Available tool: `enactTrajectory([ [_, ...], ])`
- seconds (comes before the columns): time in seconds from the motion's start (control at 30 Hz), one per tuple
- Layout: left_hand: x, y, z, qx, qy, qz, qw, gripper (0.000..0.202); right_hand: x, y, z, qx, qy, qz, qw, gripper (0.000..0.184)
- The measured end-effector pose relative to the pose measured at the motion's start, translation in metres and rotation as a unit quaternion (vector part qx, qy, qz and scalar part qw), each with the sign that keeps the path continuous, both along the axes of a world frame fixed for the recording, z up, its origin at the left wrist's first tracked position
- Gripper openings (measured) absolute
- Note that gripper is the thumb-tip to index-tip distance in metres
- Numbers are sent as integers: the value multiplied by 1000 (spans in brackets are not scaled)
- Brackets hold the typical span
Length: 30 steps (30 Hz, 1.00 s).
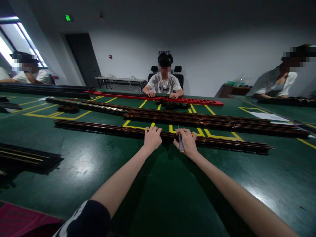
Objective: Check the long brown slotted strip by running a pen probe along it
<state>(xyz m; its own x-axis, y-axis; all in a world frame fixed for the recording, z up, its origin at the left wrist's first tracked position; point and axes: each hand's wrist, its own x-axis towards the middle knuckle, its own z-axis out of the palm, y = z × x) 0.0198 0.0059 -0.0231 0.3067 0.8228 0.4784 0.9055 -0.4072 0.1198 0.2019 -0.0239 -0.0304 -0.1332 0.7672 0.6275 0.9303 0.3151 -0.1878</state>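
A long dark rail assembly point(98, 126) with thin metallic strips runs sideways across the green table in front of me. My left hand point(152, 140) grips its middle, with the fingers bent over the far side; the fingertips are partly hidden. Just to the right, my right hand point(187, 141) is closed around a small screwdriver point(181, 144), its handle pointing toward me. A thin metal tip sticks up past the fingers beside the rail. Whether the tip touches anything cannot be made out.
More dark rails point(209, 118) lie behind, and a stack of them point(27, 158) is at the left. Yellow tape lines point(222, 134) mark the green table point(103, 158). Across it, a person point(163, 80) has both hands at a red slotted frame point(202, 101). Other people sit left and right.
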Motion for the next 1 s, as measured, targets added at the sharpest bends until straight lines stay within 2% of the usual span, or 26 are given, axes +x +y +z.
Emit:
enactTrajectory([
  [0.27,1,-1,2,-3,2,3,1000,40,-9,-3,4,-26,7,-15,1000,18],
  [0.5,0,1,0,-2,3,-2,1000,41,-4,-1,-1,-38,-2,-32,999,36],
  [0.77,0,0,0,3,6,2,1000,40,-7,-2,0,-10,-23,-2,1000,20],
  [1.0,0,1,0,-1,0,-3,1000,40,-12,-3,3,-31,9,-42,999,18],
])
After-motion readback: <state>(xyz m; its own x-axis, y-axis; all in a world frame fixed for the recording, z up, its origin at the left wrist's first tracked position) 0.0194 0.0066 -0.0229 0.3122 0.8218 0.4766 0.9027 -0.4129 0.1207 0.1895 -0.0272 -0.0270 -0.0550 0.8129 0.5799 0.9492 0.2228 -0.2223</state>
